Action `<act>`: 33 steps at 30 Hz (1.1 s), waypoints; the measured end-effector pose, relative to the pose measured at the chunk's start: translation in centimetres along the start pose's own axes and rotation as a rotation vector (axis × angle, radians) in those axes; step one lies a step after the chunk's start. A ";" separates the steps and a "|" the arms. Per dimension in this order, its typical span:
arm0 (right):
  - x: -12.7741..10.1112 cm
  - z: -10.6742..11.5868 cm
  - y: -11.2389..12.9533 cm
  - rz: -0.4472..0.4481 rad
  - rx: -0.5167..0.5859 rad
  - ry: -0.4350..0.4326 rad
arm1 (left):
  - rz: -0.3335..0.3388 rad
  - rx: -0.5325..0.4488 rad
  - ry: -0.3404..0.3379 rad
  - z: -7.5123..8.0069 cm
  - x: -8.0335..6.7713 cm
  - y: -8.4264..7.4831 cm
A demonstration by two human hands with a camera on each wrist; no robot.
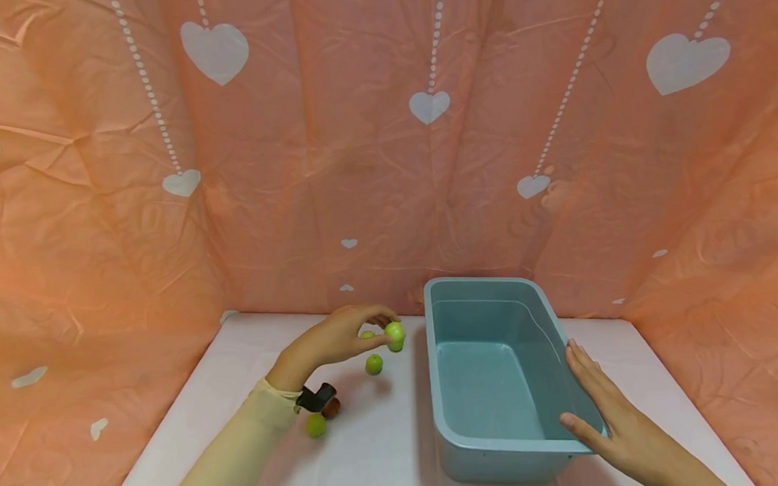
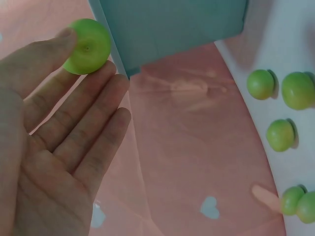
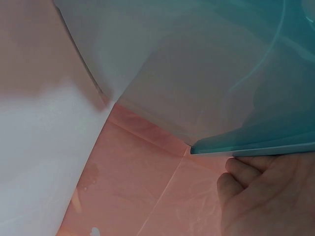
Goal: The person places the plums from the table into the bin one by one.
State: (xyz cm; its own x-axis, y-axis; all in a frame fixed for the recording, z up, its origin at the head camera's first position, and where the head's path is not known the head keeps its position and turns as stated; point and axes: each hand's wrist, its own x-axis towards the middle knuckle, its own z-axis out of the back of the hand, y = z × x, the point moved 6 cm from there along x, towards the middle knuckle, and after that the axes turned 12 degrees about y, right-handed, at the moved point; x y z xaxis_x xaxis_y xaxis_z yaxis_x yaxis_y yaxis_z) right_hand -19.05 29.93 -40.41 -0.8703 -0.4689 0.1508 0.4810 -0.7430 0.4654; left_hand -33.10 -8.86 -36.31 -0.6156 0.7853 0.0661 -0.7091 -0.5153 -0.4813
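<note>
Left of the blue bin (image 1: 503,461): one green fruit (image 1: 395,332) in hand

Beside the bin's left wall, I log the left hand (image 1: 335,339) pinching the fruit between thumb and fingertips, off the white table (image 1: 369,467); its outer fingers lie extended. More green fruits (image 1: 373,364) sit on the table left of the bin, as does a reddish fruit (image 1: 332,408), partly hidden. At the bin's right rim, I note the right hand (image 1: 624,425) partly curled, thumb inside, fingers outside, holding the edge.
</note>
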 end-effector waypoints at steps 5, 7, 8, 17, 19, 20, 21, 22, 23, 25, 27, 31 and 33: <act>0.0 0.0 0.1 0.001 -0.003 0.000 | 0.044 0.045 0.014 -0.1 0.7 -0.6; 0.1 0.0 0.1 0.001 -0.011 -0.002 | 0.056 0.070 0.015 0.0 1.1 -0.9; 0.1 0.1 0.1 0.001 -0.015 -0.003 | 0.056 0.080 0.014 0.0 1.3 -1.1; 0.1 0.0 0.3 0.006 -0.027 -0.007 | -0.034 -0.001 0.057 -0.4 3.7 -3.0; 0.1 -0.1 0.2 0.001 -0.016 -0.002 | -0.050 -0.018 0.069 -0.5 4.2 -3.3; 0.1 -0.1 0.2 0.000 -0.012 0.000 | -0.060 -0.020 0.075 -0.5 4.4 -3.5; 0.1 -0.1 0.1 0.002 -0.010 -0.001 | -0.071 -0.022 0.078 -0.6 4.6 -3.7; 0.1 -0.2 0.1 0.004 -0.011 -0.001 | -0.078 -0.020 0.083 -0.7 4.8 -3.8; 0.1 -0.2 0.1 0.001 -0.014 -0.001 | -0.084 -0.013 0.087 -0.7 4.9 -4.0; 0.1 -0.2 0.1 0.001 -0.016 0.000 | -0.096 0.001 0.092 -0.8 5.4 -4.3; 0.1 -0.2 0.1 0.002 -0.023 0.000 | -0.106 -0.002 0.102 -0.9 5.8 -4.7; 0.1 -0.1 0.1 -0.001 -0.021 0.001 | -0.123 -0.029 0.134 -1.2 6.7 -5.4; 0.2 0.0 0.0 -0.005 -0.015 0.004 | -0.128 -0.041 0.146 -1.4 7.2 -5.6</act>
State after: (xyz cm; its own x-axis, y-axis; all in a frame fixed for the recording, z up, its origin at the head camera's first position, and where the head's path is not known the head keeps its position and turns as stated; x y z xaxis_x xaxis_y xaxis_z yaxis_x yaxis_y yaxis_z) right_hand -19.21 29.88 -40.38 -0.8720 -0.4675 0.1449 0.4786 -0.7521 0.4532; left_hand -33.06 0.12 -34.39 -0.4623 0.8867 0.0027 -0.7621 -0.3958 -0.5125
